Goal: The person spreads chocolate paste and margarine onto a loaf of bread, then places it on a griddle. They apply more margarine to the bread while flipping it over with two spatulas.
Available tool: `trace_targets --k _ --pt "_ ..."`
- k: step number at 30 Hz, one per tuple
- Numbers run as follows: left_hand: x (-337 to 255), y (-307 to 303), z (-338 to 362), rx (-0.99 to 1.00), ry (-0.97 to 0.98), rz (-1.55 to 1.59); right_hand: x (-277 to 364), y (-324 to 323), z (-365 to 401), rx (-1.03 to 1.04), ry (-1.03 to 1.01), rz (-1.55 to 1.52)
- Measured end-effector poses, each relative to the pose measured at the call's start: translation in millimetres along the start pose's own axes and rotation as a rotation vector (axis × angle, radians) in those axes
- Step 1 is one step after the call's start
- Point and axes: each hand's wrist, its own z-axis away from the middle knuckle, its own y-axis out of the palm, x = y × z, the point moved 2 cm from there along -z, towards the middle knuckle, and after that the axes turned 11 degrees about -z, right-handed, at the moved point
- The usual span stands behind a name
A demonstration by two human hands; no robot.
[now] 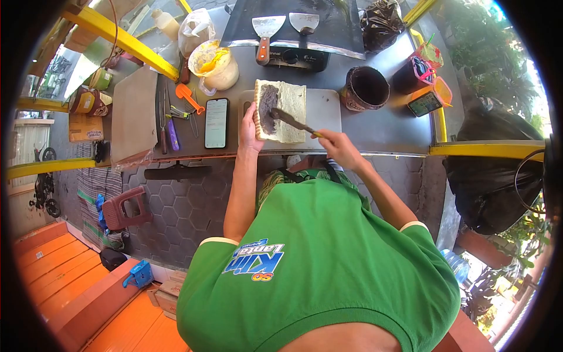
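Note:
An opened loaf of pale bread (293, 117) is in my left hand (250, 130), which grips its left edge above a grey cutting board (332, 120). A dark purplish-brown spread (268, 100) covers part of the bread's left half; the right half is plain. My right hand (339, 148) is closed around the handle of a spreading knife (293, 121). The blade lies against the bread at the edge of the dark spread. Some of my left fingers are hidden beneath the bread.
Behind the bread, two scrapers (264, 47) rest on a black griddle (328, 29). A tub of yellow spread (217, 64) and a phone (216, 123) are at left, near an orange scoop (189, 97). A dark pot (366, 88) and another phone (424, 104) are at right.

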Motion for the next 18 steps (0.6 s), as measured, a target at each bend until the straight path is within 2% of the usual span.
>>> trace_targets --k 1,2,3,4,6,7,9,10,12,13,15,16,17,18 --pt "0 2 -1 0.002 0.002 0.0 5 5 4 -0.015 -0.089 0.268" --pt "2 5 -2 0.0 0.004 0.002 2 13 9 0.003 -0.223 0.276" --pt "4 5 -5 -0.067 -0.004 -0.012 4 17 16 0.009 -0.223 0.277" --pt "5 5 -5 -0.134 -0.011 -0.026 7 22 22 0.111 -0.255 0.322" --pt "3 1 -3 -0.122 -0.003 -0.032 18 25 32 0.233 -0.276 0.393" --pt "3 0 -4 -0.102 -0.002 -0.04 14 20 33 0.237 -0.279 0.396" --pt "3 1 -2 -0.094 0.001 -0.036 16 10 32 0.052 -0.409 0.324" --pt "1 2 1 -0.052 0.001 -0.043 21 6 29 0.051 -0.409 0.325" --pt "-3 5 8 -0.004 -0.008 -0.055 30 -5 14 -0.011 -0.122 0.242" --pt "-5 6 11 0.046 0.009 -0.057 26 -4 4 -0.022 -0.12 0.239" --pt "-4 8 10 0.105 0.017 -0.062 14 1 -16 -0.126 -0.309 0.25" --pt "-2 3 6 0.079 -0.004 -0.042 13 9 -17 -0.104 -0.425 0.394" --pt "0 -2 3 0.051 -0.024 -0.023 9 13 -12 -0.111 -0.43 0.392" --pt "4 -5 -3 -0.03 -0.011 -0.029 10 25 -3 0.079 -0.398 0.443"
